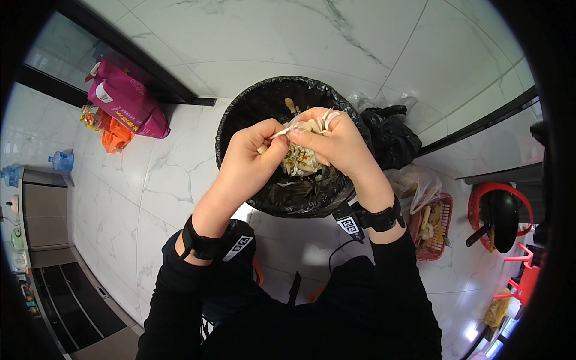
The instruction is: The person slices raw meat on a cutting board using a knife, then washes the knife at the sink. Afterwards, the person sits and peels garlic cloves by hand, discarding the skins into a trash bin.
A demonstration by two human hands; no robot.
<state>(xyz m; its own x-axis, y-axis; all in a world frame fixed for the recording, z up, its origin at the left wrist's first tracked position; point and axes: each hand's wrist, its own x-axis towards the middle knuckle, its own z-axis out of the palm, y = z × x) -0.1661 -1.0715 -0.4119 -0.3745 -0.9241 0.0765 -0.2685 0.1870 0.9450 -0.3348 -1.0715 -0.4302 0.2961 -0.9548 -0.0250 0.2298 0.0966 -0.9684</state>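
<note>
Both hands meet over a round bin lined with a black plastic bag point(243, 112). In the curled fingers of my right hand point(344, 141) sit several pale cloves point(320, 124), which look like garlic, with bits of papery skin among them. My left hand point(252, 157) pinches a thin whitish piece of skin point(283, 132) against the right thumb. A small pale clove point(262, 148) also shows in the curled left fingers. Below the hands, food scraps and white peelings point(299, 162) lie inside the bin, partly hidden by the hands.
Right of the bin are a black plastic bag point(391, 135) and a red plastic basket point(443, 216) with produce. Farther right, a dark wok point(504, 218) rests by a red-rimmed basin point(524, 202). A purple sack point(128, 101) stands left. Marble-patterned wall tiles point(288, 36) rise behind the bin.
</note>
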